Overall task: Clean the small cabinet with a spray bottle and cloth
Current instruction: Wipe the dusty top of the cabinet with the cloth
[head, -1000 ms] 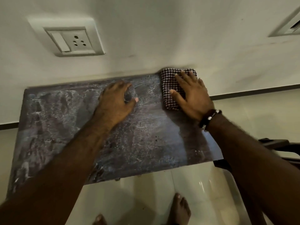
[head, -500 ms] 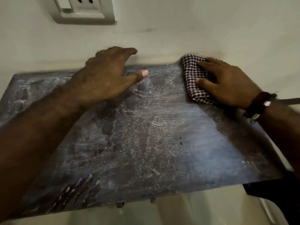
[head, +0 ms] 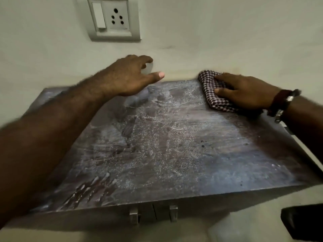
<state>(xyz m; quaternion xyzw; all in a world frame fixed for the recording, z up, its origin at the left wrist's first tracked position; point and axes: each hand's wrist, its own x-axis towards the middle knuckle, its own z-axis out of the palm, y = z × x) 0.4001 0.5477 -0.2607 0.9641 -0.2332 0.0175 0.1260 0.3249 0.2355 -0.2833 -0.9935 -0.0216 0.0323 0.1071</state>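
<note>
The small cabinet stands against the wall, its dark top speckled with wet droplets and smears. At the cabinet's back right corner the right hand presses a checked cloth flat. The left hand hovers over the cabinet's back edge, fingers loosely spread. A wall socket sits above the cabinet.

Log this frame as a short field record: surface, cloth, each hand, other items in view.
surface: cabinet top, dark, speckled with droplets and smeared streaks
cloth: checked cloth lying at the back right corner of the top, against the wall
right hand: right hand pressing flat on the cloth, wristband on the wrist
left hand: left hand raised near the back edge, fingers loosely spread, holding nothing
wall: socket plate above the cabinet
cabinet front: two metal handles
spray bottle: not in view
</note>
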